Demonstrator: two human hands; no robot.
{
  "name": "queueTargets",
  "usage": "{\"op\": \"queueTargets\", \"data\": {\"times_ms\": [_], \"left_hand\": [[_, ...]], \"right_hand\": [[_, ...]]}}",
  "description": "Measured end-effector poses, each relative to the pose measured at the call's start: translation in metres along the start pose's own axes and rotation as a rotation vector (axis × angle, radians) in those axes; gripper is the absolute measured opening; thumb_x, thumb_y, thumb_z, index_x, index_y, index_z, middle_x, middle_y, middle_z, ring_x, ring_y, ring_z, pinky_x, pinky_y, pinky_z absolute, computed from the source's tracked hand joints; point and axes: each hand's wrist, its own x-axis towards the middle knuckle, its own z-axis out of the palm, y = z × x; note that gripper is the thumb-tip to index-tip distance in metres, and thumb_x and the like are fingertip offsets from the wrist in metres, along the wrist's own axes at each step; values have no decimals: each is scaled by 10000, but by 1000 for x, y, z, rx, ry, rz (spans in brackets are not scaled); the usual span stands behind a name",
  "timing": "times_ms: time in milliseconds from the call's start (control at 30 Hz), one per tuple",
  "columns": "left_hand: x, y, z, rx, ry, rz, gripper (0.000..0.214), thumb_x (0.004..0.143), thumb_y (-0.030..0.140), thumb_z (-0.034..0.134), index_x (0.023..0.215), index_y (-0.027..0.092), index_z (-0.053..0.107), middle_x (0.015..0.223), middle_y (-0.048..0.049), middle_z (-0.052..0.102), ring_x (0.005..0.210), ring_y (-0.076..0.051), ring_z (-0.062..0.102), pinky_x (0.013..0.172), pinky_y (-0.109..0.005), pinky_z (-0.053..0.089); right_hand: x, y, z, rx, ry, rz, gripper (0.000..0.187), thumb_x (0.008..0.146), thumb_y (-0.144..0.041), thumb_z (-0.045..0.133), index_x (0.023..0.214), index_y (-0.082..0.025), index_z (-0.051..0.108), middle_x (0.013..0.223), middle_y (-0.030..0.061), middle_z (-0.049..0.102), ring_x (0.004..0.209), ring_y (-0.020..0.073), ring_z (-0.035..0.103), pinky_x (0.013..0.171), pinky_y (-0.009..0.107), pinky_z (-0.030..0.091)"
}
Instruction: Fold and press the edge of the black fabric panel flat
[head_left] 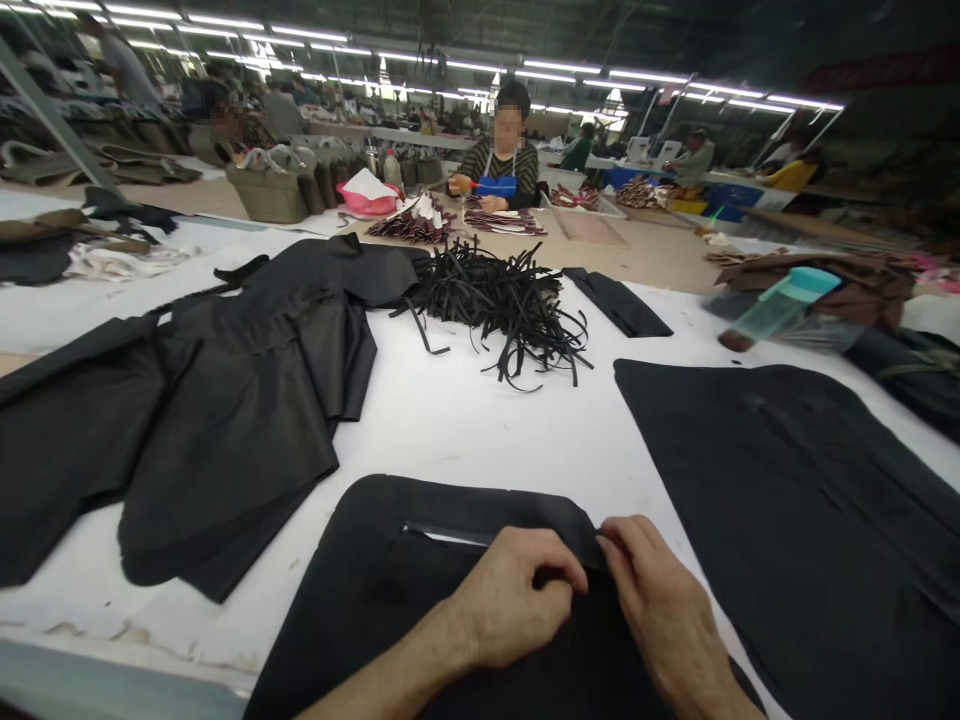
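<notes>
A black panel (pixel 390 590) of leather-like or fabric material, with a narrow slit through which white shows, lies in front of me on the white table. My left hand (pixel 517 595) rests over its right half, fingers curled and closed on the material near the right edge. Just to the right, my right hand (pixel 660 610) pinches that same edge near the upper right corner between thumb and fingers. The two hands are close but apart. What lies under the left fingertips is partly hidden.
Stacked black panels (pixel 240 400) lie left, a heap of black strips (pixel 502 300) beyond, and another large black panel (pixel 795 500) right. A folded black piece (pixel 619 303) and a teal-lidded bottle (pixel 780 308) are farther back. A co-worker (pixel 502 160) sits across the table.
</notes>
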Motion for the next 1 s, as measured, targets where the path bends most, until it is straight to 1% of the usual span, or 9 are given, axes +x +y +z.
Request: {"op": "queueTargets", "data": {"times_ms": [133,267,333,433,533,633,767,867,1000], "left_hand": [[6,3,-8,-182,-6,-126,149,695,176,505,710,136,648,593,21,541,577,-107,468,543,-218,353],[0,10,-4,-201,26,-176,114,676,201,539,678,135,631,583,30,513,540,-94,437,494,-205,325],[-10,16,-4,-105,29,-198,115,687,184,520,671,152,629,558,43,496,511,-86,431,471,-199,313],[-32,22,-15,248,-13,-110,150,720,140,506,737,192,645,615,39,556,573,-102,498,548,-208,369],[-61,16,-35,672,12,-46,221,770,83,448,831,200,626,754,-4,605,707,-158,542,659,-264,430],[-84,-2,-59,921,134,-86,273,820,44,380,884,188,603,881,-39,610,823,-193,546,766,-326,468],[-95,-28,-82,1028,251,8,316,847,21,349,997,178,579,1061,-51,587,965,-190,520,899,-344,455],[-94,-37,-87,1056,257,-10,316,850,26,350,1024,174,568,1038,-50,580,939,-188,515,865,-338,478],[-94,-44,-86,1069,315,-74,335,844,30,345,1069,167,552,1042,-67,559,949,-211,498,865,-382,478]], "right_hand": [[-4,-5,11,36,-29,-55,187,948,-292,295,922,-239,472,865,32,550,699,194,573,591,303,451],[-7,10,13,-208,58,-229,216,899,-213,306,997,-190,497,1058,127,552,930,296,546,743,423,467],[-7,17,9,-330,106,-313,246,852,-161,317,1009,-164,507,1089,160,538,969,345,518,777,490,442],[-6,14,1,-345,142,-377,303,826,-121,315,1062,-160,500,1066,155,543,930,339,529,754,480,451],[-6,-8,2,-146,92,-414,275,890,-157,329,1115,-197,483,1067,111,532,917,271,545,744,377,478],[-3,-46,14,125,-111,-432,202,939,-175,351,1065,-228,500,1040,67,524,872,202,553,710,284,486],[12,-93,38,248,-358,-362,225,871,-47,391,904,-209,544,929,42,527,792,193,532,697,299,472],[24,-112,54,200,-410,-324,281,793,48,465,874,-198,574,889,29,525,816,206,506,723,304,455],[29,-122,64,141,-417,-321,312,785,77,497,907,-192,597,859,30,515,815,218,482,722,314,444]]}}
